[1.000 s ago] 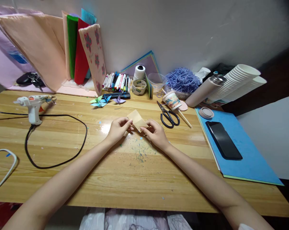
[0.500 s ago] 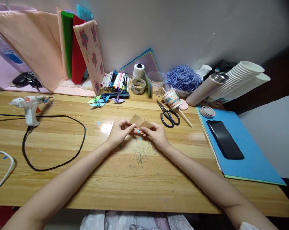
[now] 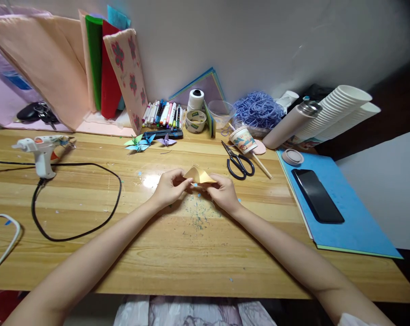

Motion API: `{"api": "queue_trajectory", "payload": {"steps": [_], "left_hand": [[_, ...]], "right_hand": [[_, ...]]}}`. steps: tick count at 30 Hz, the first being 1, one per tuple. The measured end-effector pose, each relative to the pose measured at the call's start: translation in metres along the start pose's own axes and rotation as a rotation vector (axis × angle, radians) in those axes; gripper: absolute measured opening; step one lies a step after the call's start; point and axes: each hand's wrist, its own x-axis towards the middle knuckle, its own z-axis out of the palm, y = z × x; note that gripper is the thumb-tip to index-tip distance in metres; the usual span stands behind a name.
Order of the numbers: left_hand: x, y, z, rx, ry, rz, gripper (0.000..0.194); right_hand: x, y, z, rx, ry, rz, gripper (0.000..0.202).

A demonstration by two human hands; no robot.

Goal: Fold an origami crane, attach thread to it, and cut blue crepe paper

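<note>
A small square of yellow-orange origami paper (image 3: pixel 198 174) is held up just above the middle of the table, bent along creases so that its top edge peaks. My left hand (image 3: pixel 171 186) pinches its left corner between thumb and fingers. On the opposite corner, my right hand (image 3: pixel 224 192) is closed in the same way. Some of the fingertips are hidden behind the paper. Beneath the hands, tiny blue and green paper scraps (image 3: pixel 198 213) are scattered over the wood.
Black scissors (image 3: pixel 238 164) and a paper cup on a stick (image 3: pixel 243 139) lie beyond my right hand. Folded paper cranes (image 3: pixel 140 143) sit back left. A glue gun (image 3: pixel 43 154) with a looping cord stands left. A phone (image 3: pixel 317 195) rests on blue sheets (image 3: pixel 357 226).
The paper has opened from a flatter fold into a bent, peaked shape, and its lit yellow face now shows. Both hands stay in nearly the same place. The camera view has shifted slightly.
</note>
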Motion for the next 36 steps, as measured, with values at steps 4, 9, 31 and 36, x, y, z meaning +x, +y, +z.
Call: {"api": "queue_trajectory", "payload": {"steps": [4, 9, 31, 36], "left_hand": [[-0.001, -0.001, -0.001, 0.299, 0.006, 0.1, 0.015], [-0.001, -0.002, -0.001, 0.458, -0.039, 0.186, 0.011], [-0.009, 0.006, 0.001, 0.768, -0.217, 0.309, 0.018], [-0.008, 0.003, 0.003, 0.776, -0.096, 0.259, 0.022]], "right_hand": [[0.002, -0.002, -0.005, -0.309, -0.155, -0.254, 0.015], [0.0, -0.006, -0.002, -0.396, -0.258, -0.375, 0.013], [0.005, -0.003, -0.002, -0.068, 0.041, -0.047, 0.026], [0.002, -0.005, -0.001, -0.095, -0.039, -0.1, 0.031]]}}
